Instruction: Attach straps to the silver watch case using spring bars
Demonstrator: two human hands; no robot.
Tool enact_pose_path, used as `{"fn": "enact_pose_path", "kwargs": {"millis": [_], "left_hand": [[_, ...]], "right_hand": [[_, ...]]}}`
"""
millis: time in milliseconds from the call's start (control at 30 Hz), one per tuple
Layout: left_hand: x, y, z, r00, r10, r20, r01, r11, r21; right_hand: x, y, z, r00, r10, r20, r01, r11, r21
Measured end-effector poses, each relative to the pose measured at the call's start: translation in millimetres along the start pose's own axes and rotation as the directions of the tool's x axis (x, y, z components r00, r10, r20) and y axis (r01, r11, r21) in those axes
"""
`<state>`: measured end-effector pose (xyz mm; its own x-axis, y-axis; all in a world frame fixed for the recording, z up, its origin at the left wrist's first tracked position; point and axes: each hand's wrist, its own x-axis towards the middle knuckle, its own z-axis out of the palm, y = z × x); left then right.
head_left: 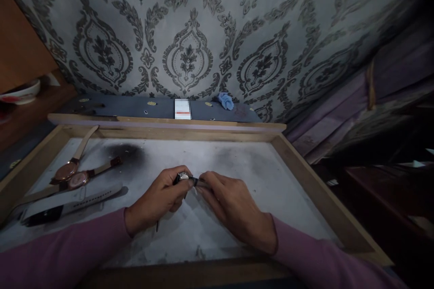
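Above the drawer's pale floor, my left hand (162, 195) is closed around a small wristwatch (183, 175) with a light face and a dark case. A thin dark end, which looks like its strap, hangs below the left fingers. Close against it on the right, my right hand (233, 198) pinches a narrow dark piece (202, 183) that meets the watch's edge. Whether this is strap or a slim tool, I cannot tell. The fingers hide part of both.
A shallow wooden tray (305, 180) surrounds the work. At its left lie two rose-gold watches (67, 170) and a watch with a pale perforated strap (93, 198). Behind the rim are a phone (182, 109) and a crumpled blue cloth (225, 101). A bowl (22, 92) stands far left.
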<state>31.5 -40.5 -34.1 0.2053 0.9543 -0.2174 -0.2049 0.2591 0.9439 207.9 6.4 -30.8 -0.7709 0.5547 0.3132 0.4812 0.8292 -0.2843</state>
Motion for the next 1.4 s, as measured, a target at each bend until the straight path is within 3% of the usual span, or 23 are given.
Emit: {"fn": "enact_pose_path", "kwargs": {"millis": [233, 433, 900, 1167, 1400], "left_hand": [[-0.9, 0.1, -0.7, 0.999, 0.013, 0.032, -0.013, 1.0, 0.004], [-0.6, 0.4, -1.2, 1.0, 0.024, 0.018, -0.024, 1.0, 0.018], [1.4, -2.0, -2.2, 1.0, 0.013, 0.026, -0.014, 0.999, 0.037], [0.2, -2.0, -2.0, 0.999, -0.013, 0.038, 0.012, 1.0, 0.017], [0.2, -2.0, -0.8, 0.998, -0.038, 0.043, 0.04, 0.999, -0.03]], "right_hand": [[0.9, 0.8, -3.0, 1.0, 0.026, 0.004, -0.026, 0.985, 0.171], [-1.1, 0.9, -1.2, 0.987, -0.103, -0.122, 0.09, 0.99, -0.108], [2.3, 7.6, 1.8, 0.995, -0.092, -0.032, 0.091, 0.996, -0.006], [3.2, 8.2, 2.0, 0.994, -0.104, -0.031, 0.102, 0.993, -0.06], [2.8, 9.5, -0.3, 0.973, -0.217, -0.075, 0.204, 0.967, -0.154]]}}
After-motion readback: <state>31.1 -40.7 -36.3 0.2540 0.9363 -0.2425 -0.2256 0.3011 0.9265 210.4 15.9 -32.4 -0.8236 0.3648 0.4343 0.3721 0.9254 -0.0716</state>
